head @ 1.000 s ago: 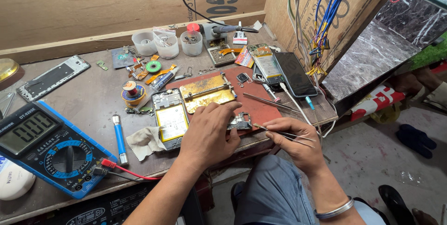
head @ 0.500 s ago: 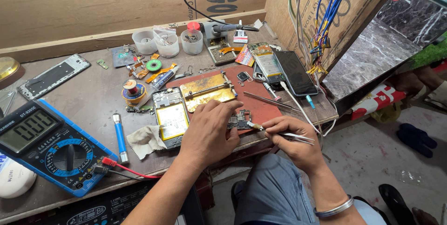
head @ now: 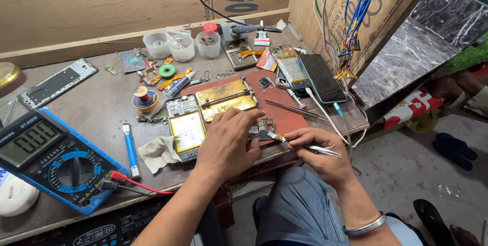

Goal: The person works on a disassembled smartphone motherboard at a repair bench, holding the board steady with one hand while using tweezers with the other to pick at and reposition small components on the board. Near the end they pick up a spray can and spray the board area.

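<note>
Head view, lower centre: my left hand (head: pixel 226 144) presses flat on the small circuit board (head: pixel 262 130) at the red mat's (head: pixel 284 116) near edge, my right hand (head: pixel 317 149) pinches tweezers (head: pixel 305 147) closed, tip at the board's right edge; best worked with board pinned, tip low and steady.

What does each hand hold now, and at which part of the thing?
The right hand holds tweezers by the middle of their arms, tips at the small circuit board. The left hand presses on that board's left part.
</note>
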